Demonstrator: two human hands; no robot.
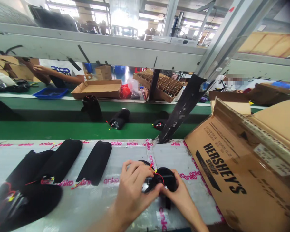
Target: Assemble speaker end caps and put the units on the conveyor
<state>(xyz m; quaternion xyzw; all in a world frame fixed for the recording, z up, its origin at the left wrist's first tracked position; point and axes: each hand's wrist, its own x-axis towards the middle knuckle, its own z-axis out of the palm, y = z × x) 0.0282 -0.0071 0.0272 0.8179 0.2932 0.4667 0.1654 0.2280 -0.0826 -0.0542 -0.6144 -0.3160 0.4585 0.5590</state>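
My left hand (132,188) and my right hand (181,198) are both closed around a black round speaker part (163,180) with red and yellow wires, held just above the taped grey worktop (91,206). The left fingers wrap over its left side, and the right fingers pinch its lower right edge. To the left lie several black fabric-covered speaker tubes (96,161) in a row, some with wires at their ends.
A large Hershey's cardboard box (234,180) stands open at the right. A green conveyor belt (62,129) carries black cylinders (119,120). Beyond it are cardboard trays (98,88), a blue tray (49,92) and another person's arm (55,72). A slanted black post (181,109) rises ahead.
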